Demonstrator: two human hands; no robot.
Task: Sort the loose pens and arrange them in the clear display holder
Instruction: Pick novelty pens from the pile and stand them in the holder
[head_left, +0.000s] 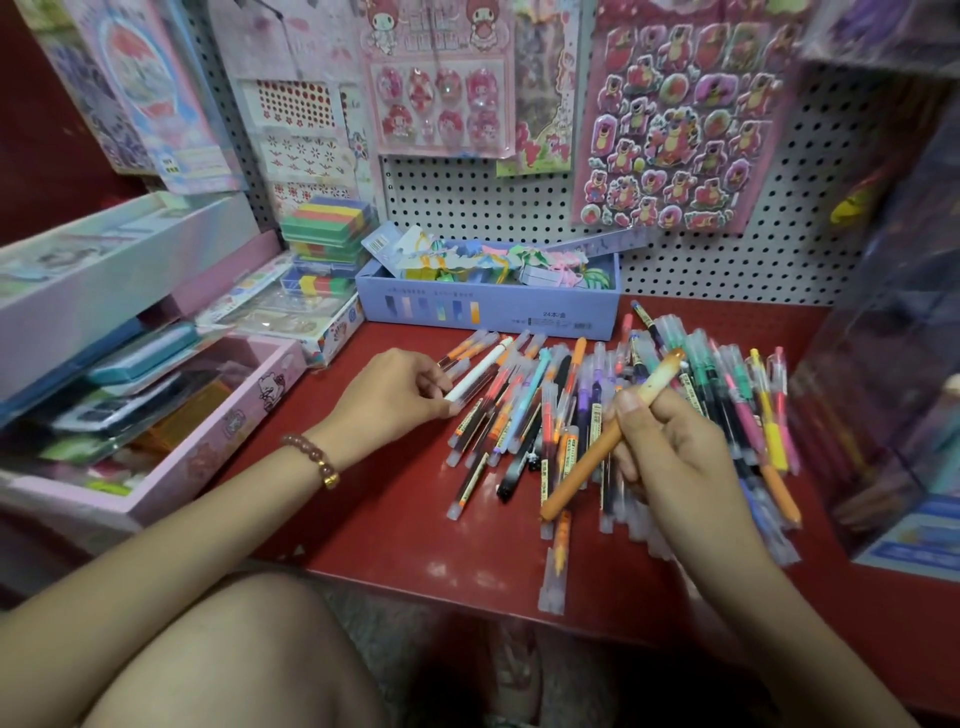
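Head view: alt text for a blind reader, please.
A person's right hand holds an orange pen above a pile of loose pens on a red shelf, while the left hand pinches a white pen at the pile's left edge. Behind stand a blue box of stationery and a pegboard hung with sticker sheets.

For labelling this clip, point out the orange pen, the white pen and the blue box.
orange pen (579, 470): head view, on its lower barrel.
white pen (480, 370): head view, on the middle of its barrel.
blue box (488, 306): head view, on its front wall.
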